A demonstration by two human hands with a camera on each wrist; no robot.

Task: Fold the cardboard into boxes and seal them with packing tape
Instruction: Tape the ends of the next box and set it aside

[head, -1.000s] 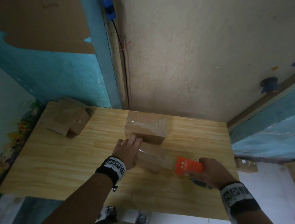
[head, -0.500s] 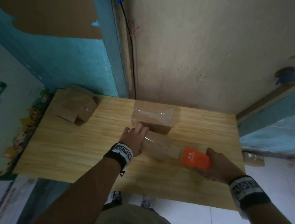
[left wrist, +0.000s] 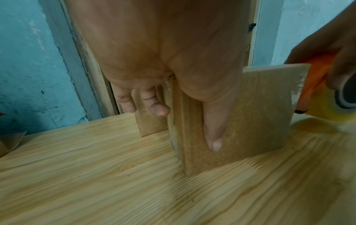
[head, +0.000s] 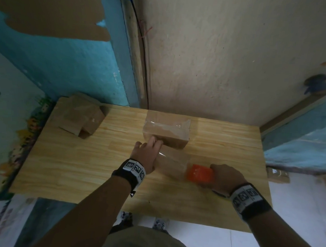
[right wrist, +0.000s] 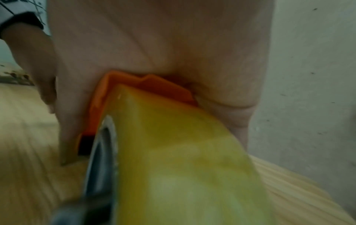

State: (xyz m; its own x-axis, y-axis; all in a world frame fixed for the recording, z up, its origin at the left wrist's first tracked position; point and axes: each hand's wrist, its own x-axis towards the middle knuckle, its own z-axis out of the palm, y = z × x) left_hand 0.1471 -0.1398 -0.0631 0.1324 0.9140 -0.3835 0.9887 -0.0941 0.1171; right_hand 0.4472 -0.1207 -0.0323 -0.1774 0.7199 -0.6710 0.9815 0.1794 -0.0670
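Note:
A small brown cardboard box (head: 172, 165) lies on the wooden table (head: 72, 166), with clear tape along its top. My left hand (head: 145, 156) holds its left end: the thumb (left wrist: 213, 134) presses the near face of the box (left wrist: 269, 106) and the fingers (left wrist: 142, 103) reach over the far side. My right hand (head: 227, 177) grips an orange tape dispenser (head: 200, 172) at the box's right end, blurred by motion. The right wrist view shows the dispenser (right wrist: 154, 85) and its yellowish tape roll (right wrist: 183, 152) in the palm.
A taped box (head: 166, 132) stands just behind the near one, almost touching it. Folded cardboard boxes (head: 82, 119) lie at the table's back left corner. Walls close off the back. A small box (head: 277, 174) sits on the floor to the right.
My right hand has shifted the dispenser a little leftward against the box's right end. My left hand stays on the box's left end. The head view has tilted slightly.

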